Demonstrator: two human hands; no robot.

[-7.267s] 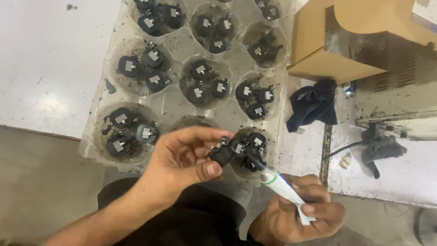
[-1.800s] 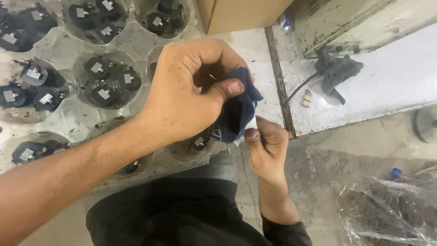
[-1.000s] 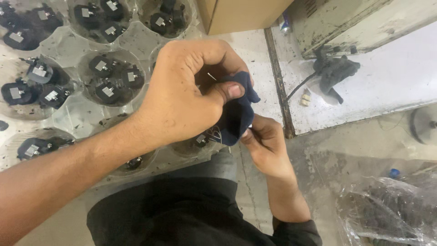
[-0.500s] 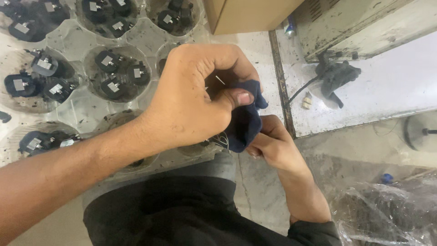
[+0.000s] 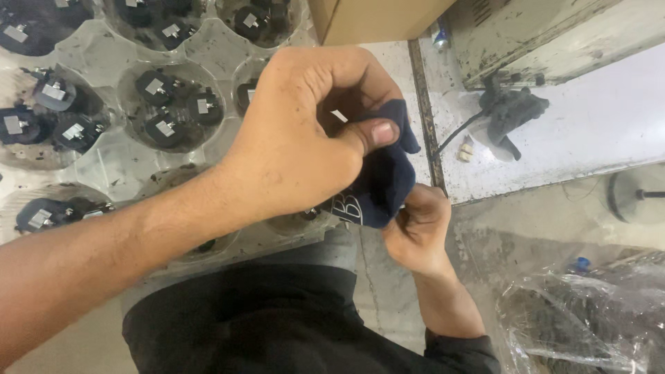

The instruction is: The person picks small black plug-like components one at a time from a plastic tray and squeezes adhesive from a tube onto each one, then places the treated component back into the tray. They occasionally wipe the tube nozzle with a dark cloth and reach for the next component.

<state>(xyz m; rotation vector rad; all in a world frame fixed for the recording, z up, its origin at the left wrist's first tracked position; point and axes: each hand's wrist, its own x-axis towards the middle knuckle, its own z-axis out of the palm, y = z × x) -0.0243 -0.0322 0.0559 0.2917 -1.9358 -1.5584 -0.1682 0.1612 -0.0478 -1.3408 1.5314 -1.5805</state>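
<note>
My left hand [image 5: 305, 138] is closed around a dark blue cloth [image 5: 384, 176], thumb pressed on top of it. What lies inside the cloth is hidden. My right hand [image 5: 415, 228] pinches the cloth's lower edge from below. Both hands hover over the near right corner of a clear plastic tray [image 5: 111, 163] whose round wells hold several small black parts with silver tops [image 5: 173, 107].
A cardboard box [image 5: 374, 17] stands at the top. A black tool with a cable [image 5: 509, 114] lies on the white bench to the right. A clear plastic bag [image 5: 582, 325] sits on the floor at lower right. My dark-clothed lap is below.
Earlier my left hand held a black part and my right a white tube. Now both hands hold the blue cloth, and my right hand has slid under it.
</note>
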